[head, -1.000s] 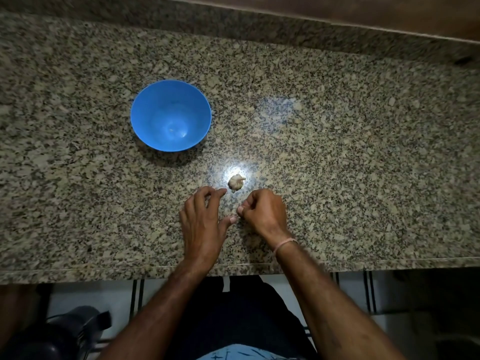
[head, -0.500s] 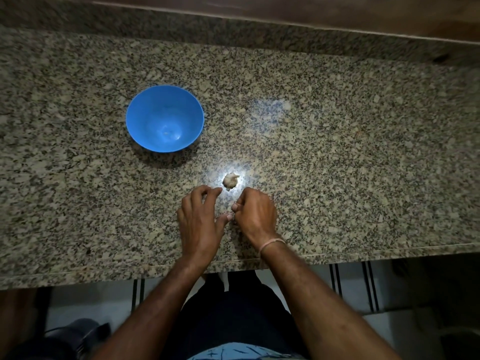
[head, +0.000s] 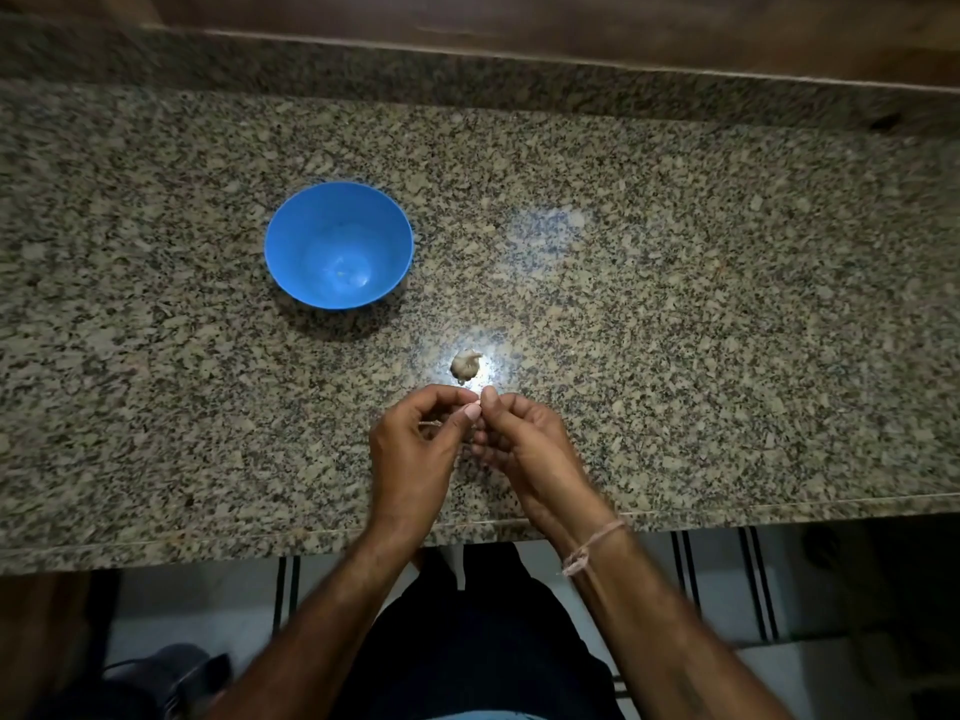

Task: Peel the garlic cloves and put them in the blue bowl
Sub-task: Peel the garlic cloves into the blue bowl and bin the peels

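Observation:
A blue bowl (head: 338,245) stands on the granite counter (head: 675,330), left of centre, with only a tiny speck inside. A small pale garlic piece (head: 465,366) lies on the counter in a bright light spot, just beyond my fingertips. My left hand (head: 413,449) and my right hand (head: 524,449) are raised close together near the front edge, fingers curled. Their fingertips meet and pinch a small garlic clove (head: 477,405), mostly hidden between them.
The counter's front edge (head: 727,504) runs just behind my wrists. A raised granite backsplash (head: 467,75) borders the far side. A thin string band (head: 592,545) circles my right wrist. Below the counter are a tiled floor and a dark object at the lower left.
Both hands lifted off the counter and turned toward each other; their fingertips now meet on a small clove. The garlic piece and bowl stayed put.

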`<state>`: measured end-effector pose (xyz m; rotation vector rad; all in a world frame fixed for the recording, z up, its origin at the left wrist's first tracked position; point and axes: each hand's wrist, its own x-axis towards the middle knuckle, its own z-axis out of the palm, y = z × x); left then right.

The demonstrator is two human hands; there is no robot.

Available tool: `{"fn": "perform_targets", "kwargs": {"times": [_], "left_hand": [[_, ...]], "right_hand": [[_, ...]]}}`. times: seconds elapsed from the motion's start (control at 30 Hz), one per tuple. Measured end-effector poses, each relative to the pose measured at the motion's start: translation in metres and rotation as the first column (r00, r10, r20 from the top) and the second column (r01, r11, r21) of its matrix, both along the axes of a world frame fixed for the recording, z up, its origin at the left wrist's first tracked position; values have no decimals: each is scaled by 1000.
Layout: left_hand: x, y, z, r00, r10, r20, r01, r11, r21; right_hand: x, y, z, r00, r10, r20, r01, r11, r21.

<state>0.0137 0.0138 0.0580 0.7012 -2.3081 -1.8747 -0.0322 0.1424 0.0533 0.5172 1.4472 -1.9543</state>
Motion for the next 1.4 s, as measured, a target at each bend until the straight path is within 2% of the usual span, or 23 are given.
{"fn": "perform_targets", "kwargs": {"times": [0.1, 0.3, 0.37, 0.47, 0.67, 0.9, 1.07, 1.4], "left_hand": [[0, -2, 7, 999, -19, -26, 18, 999, -34], [0, -7, 13, 999, -29, -32, 28, 999, -41], [0, -7, 15, 999, -30, -34, 28, 998, -53], [-1, -8, 16, 998, -57, -36, 53, 992, -112], [-6, -13, 18, 982, -179, -56, 155, 943, -293], [-8, -20, 20, 968, -245, -45, 215, 913, -348], [-9, -20, 20, 967, -254, -31, 230, 916, -328], [-11, -10, 22, 977, -212, 6, 198, 903, -381]], "right_hand": [[4, 0, 8, 988, -7, -154, 21, 995, 95], [7, 6, 17, 950, 61, -305, -3, 982, 187], [7, 7, 16, 904, 129, -407, -2, 954, 299], [5, 10, 12, 785, 333, -522, -3, 845, 535], [2, 14, 11, 780, 368, -505, 3, 807, 591], [1, 15, 16, 742, 417, -525, -8, 788, 615], [-1, 17, 17, 730, 430, -531, -11, 785, 620], [-3, 19, 16, 637, 508, -580, 16, 743, 669]]}}
